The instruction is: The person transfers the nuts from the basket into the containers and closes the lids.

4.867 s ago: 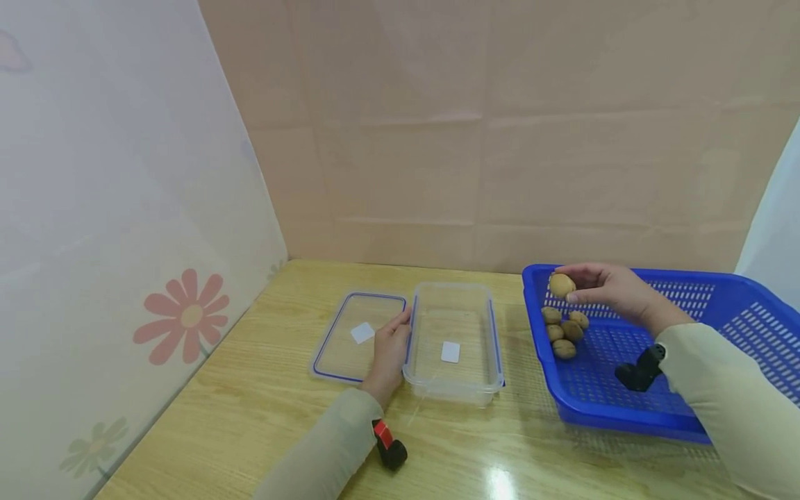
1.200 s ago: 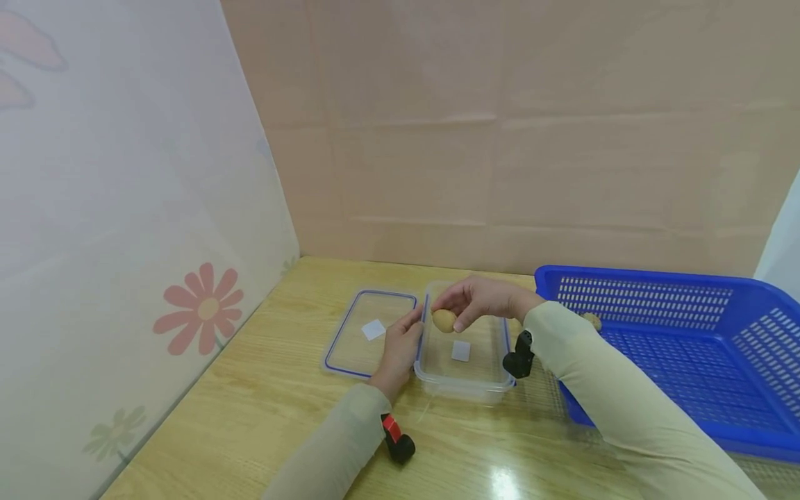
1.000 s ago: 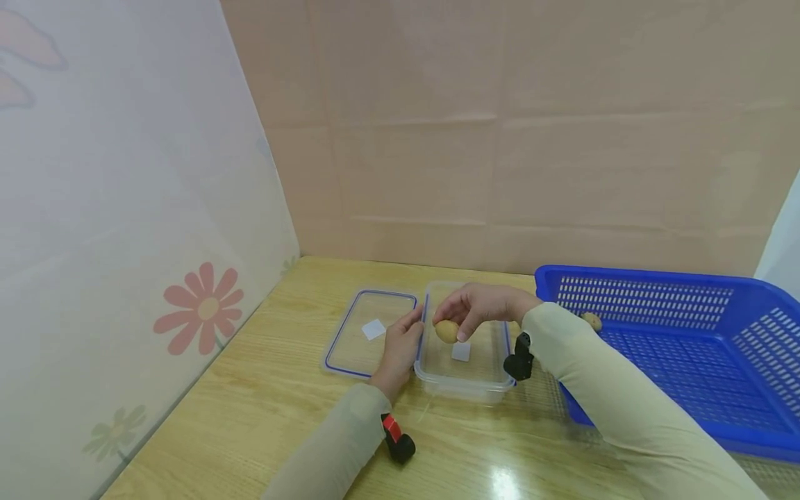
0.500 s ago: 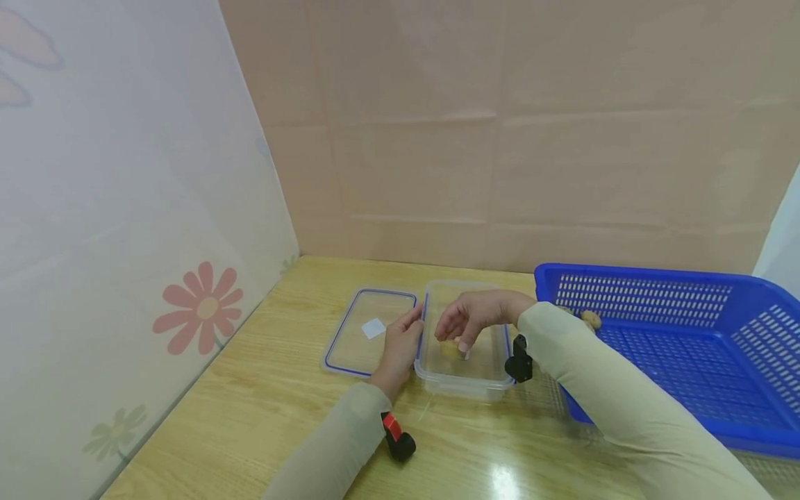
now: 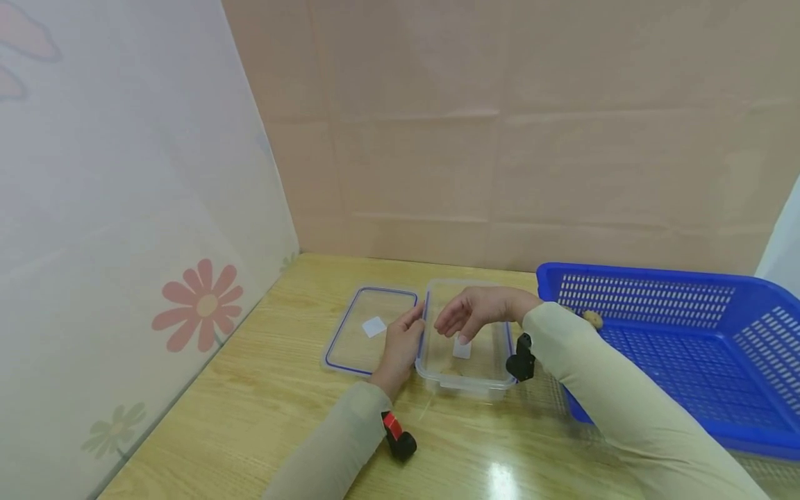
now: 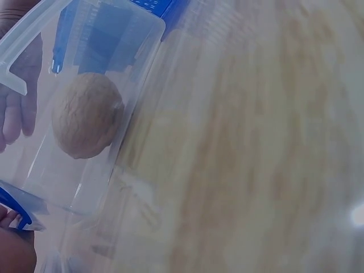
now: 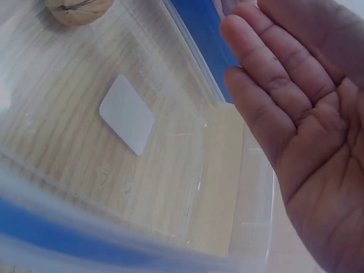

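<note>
Right hand [image 5: 480, 305]: fingers relaxed, holding nothing, over the clear container [image 5: 475, 382]. Walnut [image 6: 88, 115]: inside container, below those fingers, toward the near end. Left hand [image 5: 400, 347]: fingers extended along container's left wall. Lid [image 5: 350, 326]: left of left fingers. Blue basket [image 5: 644, 274], other walnuts [image 5: 592, 319] inside: right of right fingers. Step, as judged: release complete; next move calls for clearing the rim.
</note>
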A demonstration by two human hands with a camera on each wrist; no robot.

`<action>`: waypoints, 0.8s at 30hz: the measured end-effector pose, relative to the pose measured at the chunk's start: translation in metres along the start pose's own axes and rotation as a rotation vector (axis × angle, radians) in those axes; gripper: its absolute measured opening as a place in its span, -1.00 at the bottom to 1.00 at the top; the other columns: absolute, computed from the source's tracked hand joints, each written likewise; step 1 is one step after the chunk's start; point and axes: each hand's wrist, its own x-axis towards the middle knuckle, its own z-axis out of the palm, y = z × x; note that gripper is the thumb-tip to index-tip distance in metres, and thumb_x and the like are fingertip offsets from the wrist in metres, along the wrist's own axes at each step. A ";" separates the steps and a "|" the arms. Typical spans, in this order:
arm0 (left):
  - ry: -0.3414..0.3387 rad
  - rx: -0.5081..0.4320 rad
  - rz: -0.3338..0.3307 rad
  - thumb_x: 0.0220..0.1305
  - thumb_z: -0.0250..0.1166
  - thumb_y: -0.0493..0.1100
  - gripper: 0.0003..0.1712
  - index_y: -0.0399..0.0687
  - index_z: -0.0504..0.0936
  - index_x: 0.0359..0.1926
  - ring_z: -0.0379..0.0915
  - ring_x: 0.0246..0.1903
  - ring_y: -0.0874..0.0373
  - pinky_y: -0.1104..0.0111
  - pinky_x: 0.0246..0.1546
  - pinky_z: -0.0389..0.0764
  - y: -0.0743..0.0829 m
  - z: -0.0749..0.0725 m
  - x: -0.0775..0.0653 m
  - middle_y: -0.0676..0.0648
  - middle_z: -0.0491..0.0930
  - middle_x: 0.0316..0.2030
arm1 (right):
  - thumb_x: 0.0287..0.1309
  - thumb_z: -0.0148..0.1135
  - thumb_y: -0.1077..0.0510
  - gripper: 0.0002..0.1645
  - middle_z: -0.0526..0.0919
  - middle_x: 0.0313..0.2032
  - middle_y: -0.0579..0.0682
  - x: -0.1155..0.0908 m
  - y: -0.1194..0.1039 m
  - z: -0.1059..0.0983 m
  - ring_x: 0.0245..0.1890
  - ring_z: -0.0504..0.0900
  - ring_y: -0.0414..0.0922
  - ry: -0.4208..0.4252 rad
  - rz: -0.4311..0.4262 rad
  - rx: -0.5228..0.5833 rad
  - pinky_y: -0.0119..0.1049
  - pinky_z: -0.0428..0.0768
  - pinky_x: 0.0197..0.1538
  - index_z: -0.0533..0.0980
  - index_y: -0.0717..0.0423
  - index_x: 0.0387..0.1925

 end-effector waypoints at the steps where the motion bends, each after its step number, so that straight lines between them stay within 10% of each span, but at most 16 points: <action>1: -0.001 0.007 0.004 0.21 0.03 -0.29 -0.51 -0.13 0.44 0.19 0.16 0.30 -0.04 0.12 0.29 0.24 -0.001 0.000 0.000 -0.10 0.37 0.24 | -0.01 0.28 0.37 -0.43 0.48 0.09 0.33 0.000 0.000 0.000 0.07 0.54 0.02 0.003 -0.006 0.000 -0.18 0.55 0.09 0.40 0.39 0.10; 24: -0.017 0.027 0.024 0.26 0.00 -0.31 -0.54 -0.18 0.42 0.20 0.13 0.31 -0.05 0.11 0.31 0.20 -0.001 -0.002 0.000 -0.15 0.34 0.25 | 0.01 0.31 0.24 -0.43 0.56 0.04 0.20 -0.009 -0.006 -0.003 0.06 0.53 0.04 0.107 -0.077 0.049 -0.15 0.56 0.08 0.43 0.33 0.10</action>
